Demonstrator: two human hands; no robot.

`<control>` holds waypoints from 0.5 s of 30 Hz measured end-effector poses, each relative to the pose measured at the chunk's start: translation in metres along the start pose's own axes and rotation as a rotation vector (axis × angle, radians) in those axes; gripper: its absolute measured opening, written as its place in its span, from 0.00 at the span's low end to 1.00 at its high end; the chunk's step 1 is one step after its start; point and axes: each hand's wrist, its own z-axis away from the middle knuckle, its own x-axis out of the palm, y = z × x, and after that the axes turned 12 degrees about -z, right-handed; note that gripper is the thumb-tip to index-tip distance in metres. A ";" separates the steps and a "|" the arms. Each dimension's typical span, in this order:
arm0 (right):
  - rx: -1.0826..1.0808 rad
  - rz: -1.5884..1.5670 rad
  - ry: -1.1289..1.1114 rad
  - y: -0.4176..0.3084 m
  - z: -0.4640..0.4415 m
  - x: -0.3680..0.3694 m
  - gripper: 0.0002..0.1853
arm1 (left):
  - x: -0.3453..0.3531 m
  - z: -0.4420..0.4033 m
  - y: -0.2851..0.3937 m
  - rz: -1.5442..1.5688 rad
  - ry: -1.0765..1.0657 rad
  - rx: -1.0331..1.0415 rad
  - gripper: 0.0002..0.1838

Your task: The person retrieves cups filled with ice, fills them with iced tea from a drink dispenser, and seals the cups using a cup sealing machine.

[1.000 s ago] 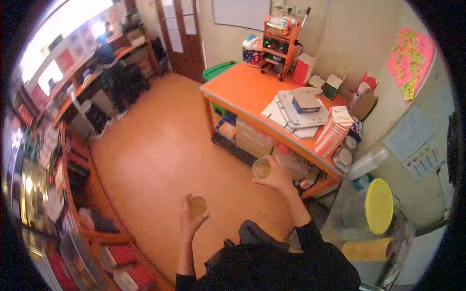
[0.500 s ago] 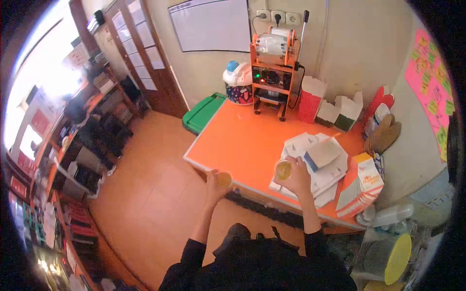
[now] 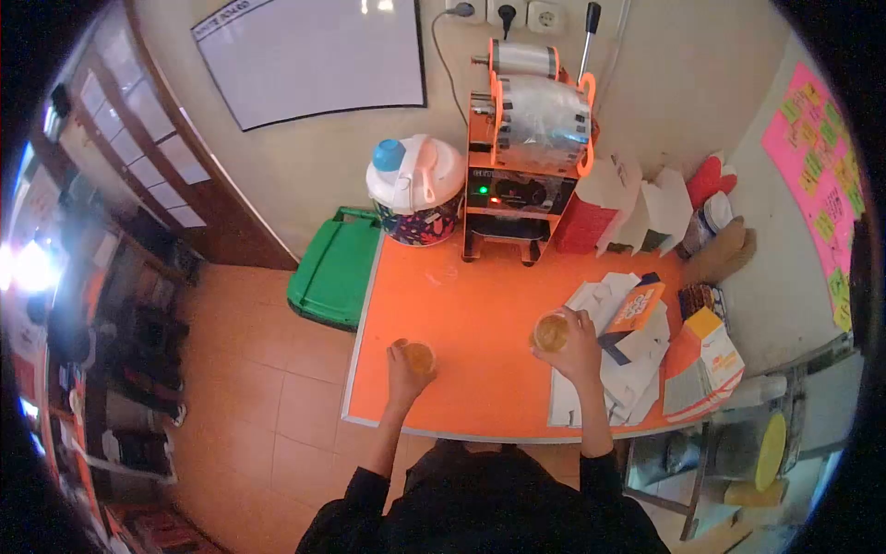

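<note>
My left hand (image 3: 404,380) is closed around a clear plastic cup (image 3: 421,359) with a yellowish drink inside, over the left front of the orange table (image 3: 471,392). Closed on a second clear cup (image 3: 551,333) of similar drink is my right hand (image 3: 580,351), farther right beside the white flattened cartons. Whether either cup touches the tabletop, I cannot tell. Beyond both hands, at the back of the table, stands an orange cup sealing machine (image 3: 519,198) with a film roll (image 3: 543,115) on top and a green light lit.
Left of the machine sits a rice cooker (image 3: 417,185) with a white lid. A green lidded bin (image 3: 337,272) adjoins the table's left edge. Flattened cartons (image 3: 614,369), a stack of folded boxes (image 3: 706,369) and opened red-and-white boxes (image 3: 600,208) occupy the right side.
I have come closer to the table and the view has turned. The left cup has gone from the table's front edge to above its top. Both hands keep their cups.
</note>
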 end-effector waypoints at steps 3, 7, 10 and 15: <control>0.031 0.026 0.030 -0.004 -0.008 0.007 0.39 | -0.028 -0.014 0.024 -0.254 -0.216 -0.144 0.53; 0.111 0.034 0.004 -0.014 -0.013 0.008 0.38 | -0.017 -0.088 0.042 -0.283 -0.053 0.154 0.51; 0.093 0.104 -0.018 -0.006 -0.015 0.010 0.44 | 0.043 -0.171 0.023 -0.308 -0.124 0.453 0.42; 0.111 0.050 0.016 -0.012 -0.015 0.000 0.42 | 0.138 -0.231 -0.026 -0.633 -0.330 0.478 0.37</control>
